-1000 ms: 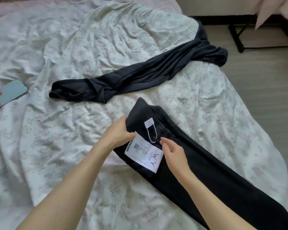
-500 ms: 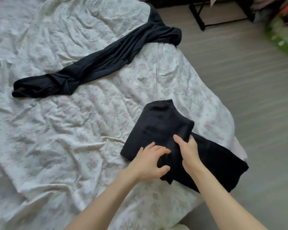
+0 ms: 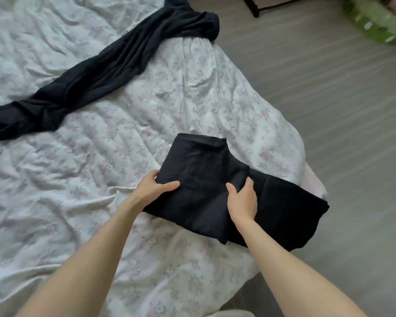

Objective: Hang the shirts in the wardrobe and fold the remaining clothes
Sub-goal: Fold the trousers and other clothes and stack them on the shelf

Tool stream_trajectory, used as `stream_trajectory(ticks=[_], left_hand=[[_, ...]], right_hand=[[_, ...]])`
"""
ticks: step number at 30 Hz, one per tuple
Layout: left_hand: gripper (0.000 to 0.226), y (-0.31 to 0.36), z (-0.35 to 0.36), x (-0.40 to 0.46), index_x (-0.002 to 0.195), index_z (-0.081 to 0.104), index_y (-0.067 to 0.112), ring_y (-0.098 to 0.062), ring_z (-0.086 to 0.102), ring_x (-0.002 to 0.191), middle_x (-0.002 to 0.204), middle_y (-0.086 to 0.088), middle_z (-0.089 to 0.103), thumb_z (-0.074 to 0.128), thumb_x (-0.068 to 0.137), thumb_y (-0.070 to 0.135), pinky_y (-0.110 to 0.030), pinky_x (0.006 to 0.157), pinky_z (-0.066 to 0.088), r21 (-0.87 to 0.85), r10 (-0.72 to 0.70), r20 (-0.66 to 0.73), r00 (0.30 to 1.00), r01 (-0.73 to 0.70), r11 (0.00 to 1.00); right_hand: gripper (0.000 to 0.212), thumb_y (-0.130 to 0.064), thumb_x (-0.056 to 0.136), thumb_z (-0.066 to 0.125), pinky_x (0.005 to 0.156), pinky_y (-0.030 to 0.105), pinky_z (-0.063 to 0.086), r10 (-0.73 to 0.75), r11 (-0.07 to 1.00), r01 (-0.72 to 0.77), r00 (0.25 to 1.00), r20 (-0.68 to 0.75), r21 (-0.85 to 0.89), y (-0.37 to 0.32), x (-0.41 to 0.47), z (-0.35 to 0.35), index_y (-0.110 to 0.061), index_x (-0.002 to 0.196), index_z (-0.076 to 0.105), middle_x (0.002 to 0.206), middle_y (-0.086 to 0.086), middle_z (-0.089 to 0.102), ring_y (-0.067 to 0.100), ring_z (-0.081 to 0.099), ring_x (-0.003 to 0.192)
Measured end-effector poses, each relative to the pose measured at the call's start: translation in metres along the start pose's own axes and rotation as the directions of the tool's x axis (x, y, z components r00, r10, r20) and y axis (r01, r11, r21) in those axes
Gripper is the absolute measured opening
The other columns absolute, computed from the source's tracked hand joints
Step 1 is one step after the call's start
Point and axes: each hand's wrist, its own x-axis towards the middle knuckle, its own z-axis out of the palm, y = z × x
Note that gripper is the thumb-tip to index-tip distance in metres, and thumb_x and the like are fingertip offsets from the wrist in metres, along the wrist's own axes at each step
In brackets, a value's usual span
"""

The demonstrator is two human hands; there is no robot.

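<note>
From the head view, the folding step is in hand: a black garment (image 3: 206,179), thick and matte, lies part-folded near the bed's (image 3: 101,168) right edge, its lower layer overhanging toward the floor. The left hand (image 3: 154,187) grips the fold's left edge, thumb on top; the right hand (image 3: 242,199) presses it, fingers loosely spread. Next likely calls for doubling the free end over. A thinner, creased dark garment (image 3: 105,72) waits across the floral quilt.
</note>
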Motion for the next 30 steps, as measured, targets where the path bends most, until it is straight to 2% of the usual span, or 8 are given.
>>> stream_trajectory(ticks=[5,9,13,19,21,23,28,30], left_hand=[[0.048,0.007,0.005,-0.009,0.101,0.050,0.021,-0.015,0.065,0.085,0.097,0.004,0.064,0.079,0.066,0.035,-0.029,0.065,0.051,0.075,-0.003,-0.056,0.998,0.007,0.997],[0.029,0.021,0.014,-0.031,0.090,0.046,0.022,-0.009,0.057,0.078,0.089,0.007,0.059,0.069,0.074,0.028,-0.027,0.058,0.043,0.227,0.161,-0.202,0.966,-0.114,0.967],[0.022,0.042,-0.014,-0.060,0.091,0.046,0.022,-0.006,0.054,0.074,0.082,0.009,0.057,0.064,0.079,0.026,-0.026,0.054,0.038,0.272,0.262,-0.343,0.902,-0.172,0.947],[0.024,0.053,-0.085,-0.114,0.100,0.043,0.016,-0.019,0.054,0.063,0.072,0.002,0.055,0.058,0.086,0.028,-0.031,0.053,0.039,0.581,0.474,-0.552,0.686,-0.092,0.809],[0.021,0.053,-0.080,-0.129,0.100,0.044,0.017,-0.019,0.052,0.064,0.076,0.003,0.053,0.057,0.088,0.028,-0.031,0.054,0.037,0.658,0.539,-0.515,0.667,-0.095,0.747],[0.023,0.051,-0.054,-0.138,0.108,0.046,0.018,-0.022,0.055,0.076,0.093,0.002,0.053,0.055,0.090,0.028,-0.033,0.060,0.042,0.722,0.572,-0.394,0.720,-0.143,0.677],[0.032,0.040,0.023,-0.141,0.112,0.051,0.024,-0.015,0.050,0.116,0.146,0.007,0.032,0.061,0.082,0.031,-0.028,0.086,0.043,0.566,0.577,0.038,0.816,-0.494,0.660],[0.029,0.035,0.049,-0.137,0.111,0.054,0.030,-0.008,0.035,0.130,0.150,0.011,0.027,0.060,0.083,0.036,-0.028,0.102,0.031,0.460,0.487,0.262,0.833,-0.551,0.696]], right_hand=[[0.069,-0.032,0.090,0.058,0.091,0.040,0.041,-0.036,0.972,0.030,0.999,-0.022,-0.232,-0.011,0.000,-0.009,-0.009,0.143,0.022,0.138,0.013,0.034,0.029,0.039,0.124],[0.064,-0.029,0.093,0.050,0.097,0.036,0.036,-0.179,0.942,0.188,0.982,0.059,-0.278,-0.018,-0.032,-0.011,-0.019,0.147,0.017,0.140,0.006,0.028,0.025,0.029,0.126],[0.050,-0.022,0.096,0.040,0.104,0.030,0.027,-0.186,0.982,0.183,0.949,0.254,0.033,-0.045,-0.057,-0.008,-0.022,0.145,0.029,0.146,-0.001,0.033,0.019,0.016,0.136],[0.042,-0.022,0.099,0.040,0.107,0.035,0.037,-0.177,0.901,-0.115,0.782,0.597,0.418,-0.106,-0.083,0.012,-0.017,0.141,0.038,0.144,0.001,0.041,0.018,0.039,0.131],[0.046,-0.029,0.099,0.041,0.100,0.037,0.041,-0.167,0.862,-0.230,0.713,0.681,0.452,-0.116,-0.089,0.016,-0.015,0.142,0.035,0.141,0.006,0.044,0.024,0.044,0.128],[0.048,-0.038,0.099,0.040,0.095,0.038,0.045,-0.173,0.803,-0.320,0.681,0.711,0.502,-0.116,-0.088,0.014,-0.015,0.140,0.037,0.134,0.010,0.051,0.028,0.050,0.121],[0.053,-0.054,0.094,0.038,0.075,0.036,0.052,-0.154,0.715,-0.337,0.779,0.608,0.613,-0.074,-0.068,-0.028,-0.013,0.119,0.060,0.103,0.010,0.070,0.023,0.068,0.090],[0.056,-0.058,0.092,0.038,0.089,0.037,0.049,-0.158,0.690,-0.304,0.822,0.547,0.656,-0.044,-0.057,-0.046,-0.014,0.118,0.063,0.112,0.007,0.068,0.020,0.065,0.102]])
